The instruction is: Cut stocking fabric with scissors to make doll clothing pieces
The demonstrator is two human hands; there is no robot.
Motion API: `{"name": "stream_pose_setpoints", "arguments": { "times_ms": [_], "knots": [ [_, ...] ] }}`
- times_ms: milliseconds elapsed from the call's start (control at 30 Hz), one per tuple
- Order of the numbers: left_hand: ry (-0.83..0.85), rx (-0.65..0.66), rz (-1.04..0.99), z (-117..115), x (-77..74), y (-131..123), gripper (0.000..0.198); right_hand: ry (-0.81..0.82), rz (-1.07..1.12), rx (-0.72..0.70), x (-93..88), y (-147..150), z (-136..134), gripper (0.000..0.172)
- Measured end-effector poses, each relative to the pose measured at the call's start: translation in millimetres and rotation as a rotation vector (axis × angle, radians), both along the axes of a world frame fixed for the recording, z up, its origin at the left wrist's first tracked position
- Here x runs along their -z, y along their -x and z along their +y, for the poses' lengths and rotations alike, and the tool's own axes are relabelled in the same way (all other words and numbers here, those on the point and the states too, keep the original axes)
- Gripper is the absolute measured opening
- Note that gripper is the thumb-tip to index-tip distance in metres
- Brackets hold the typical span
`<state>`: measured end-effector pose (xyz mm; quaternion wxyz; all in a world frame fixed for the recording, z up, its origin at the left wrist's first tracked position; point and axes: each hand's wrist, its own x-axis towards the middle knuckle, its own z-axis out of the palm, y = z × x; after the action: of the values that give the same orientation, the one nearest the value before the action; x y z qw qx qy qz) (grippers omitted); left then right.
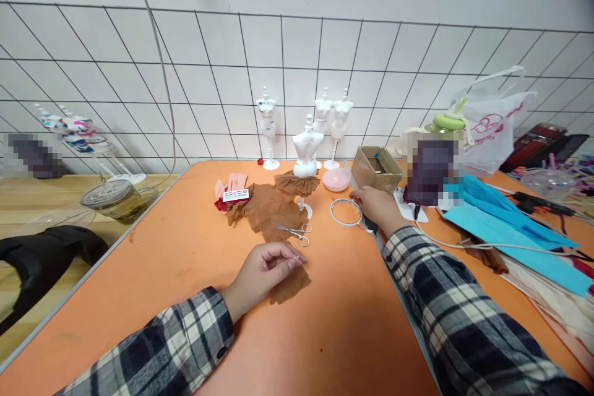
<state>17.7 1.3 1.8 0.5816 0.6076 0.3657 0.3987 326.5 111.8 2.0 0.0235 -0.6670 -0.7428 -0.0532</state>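
My left hand (pixel 271 265) is closed in a pinch over a small piece of brown fabric (pixel 291 288); a tiny pale bit shows at its fingertips, too small to name. My right hand (pixel 377 205) reaches to the front of a cardboard box (pixel 378 170), fingers stretched leftward and partly hidden. A dark thing (pixel 370 224) lies beneath that hand. Left of it rests a round white hoop (pixel 346 213). Small scissors (pixel 297 234) lie by a crumpled larger brown cloth (pixel 269 207). Behind stands a white mini dress form (pixel 308 147) wearing a ruffled brown skirt (pixel 297 184).
Three more dress forms (pixel 268 120) stand along the tiled wall. A pink bowl (pixel 336 180) sits beside the box. A small labelled box (pixel 236 196) lies on pink and red cloth. Blue fabric (pixel 501 232), a cable (pixel 464 244) and a blurred phone-like device (pixel 431 170) crowd the right.
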Motion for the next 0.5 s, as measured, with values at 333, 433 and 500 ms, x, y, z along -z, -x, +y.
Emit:
{"name": "stream_pose_setpoints", "arguments": {
  "times_ms": [333,433,500],
  "knots": [
    [0.025,-0.033,0.016,-1.3,-4.3,0.6,0.031,0.069,0.030,0.063,10.1,-0.3,2.5,0.025],
    [0.018,-0.033,0.022,-1.0,-4.2,0.7,0.030,0.047,0.052,0.058,10.2,-1.5,-3.4,0.026],
    [0.007,-0.034,0.021,-0.2,-3.3,1.3,0.029,0.010,0.066,0.060,9.5,-3.5,-7.7,0.028]
  ]
}}
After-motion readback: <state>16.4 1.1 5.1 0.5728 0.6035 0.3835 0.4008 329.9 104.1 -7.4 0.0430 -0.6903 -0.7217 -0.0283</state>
